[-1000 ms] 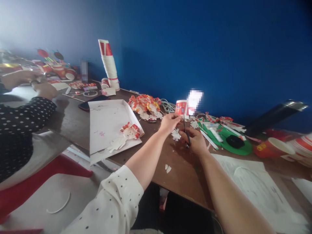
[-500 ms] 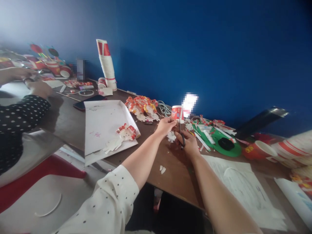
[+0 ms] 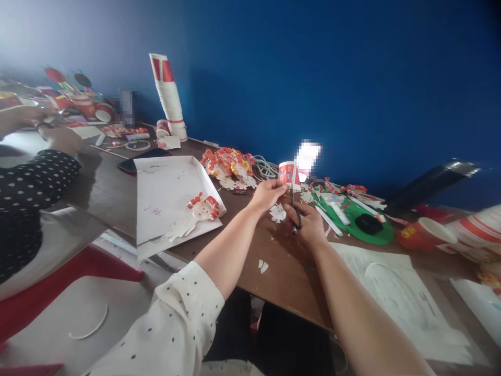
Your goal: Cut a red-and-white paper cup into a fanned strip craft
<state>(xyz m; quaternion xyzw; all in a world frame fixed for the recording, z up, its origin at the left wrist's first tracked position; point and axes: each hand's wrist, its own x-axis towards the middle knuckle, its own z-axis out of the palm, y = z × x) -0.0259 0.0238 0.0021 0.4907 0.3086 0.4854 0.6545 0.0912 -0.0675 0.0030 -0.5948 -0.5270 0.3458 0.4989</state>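
My left hand (image 3: 270,194) is closed on the lower edge of a red and white paper cup (image 3: 287,173), held above the table. My right hand (image 3: 306,222) grips a pair of scissors (image 3: 298,214) by its dark handles, with the blades pointing up at the cup's side. Whether the blades are parted I cannot tell. Below and between the hands lies a white cut-paper piece (image 3: 277,212), and two small white scraps (image 3: 263,266) rest nearer the table's front edge.
A white box lid (image 3: 164,203) holds a cut-cup figure (image 3: 202,207). Behind it is a heap of red and yellow cut cups (image 3: 229,164). A green sheet (image 3: 378,235) and papers (image 3: 387,292) lie rightward. Cups stand in a tall stack (image 3: 170,99). A co-worker's hands (image 3: 58,137) are far left.
The view has tilted and shifted slightly, so most things sit a little differently in the frame. Both hands keep their hold on the cup and scissors near each other.
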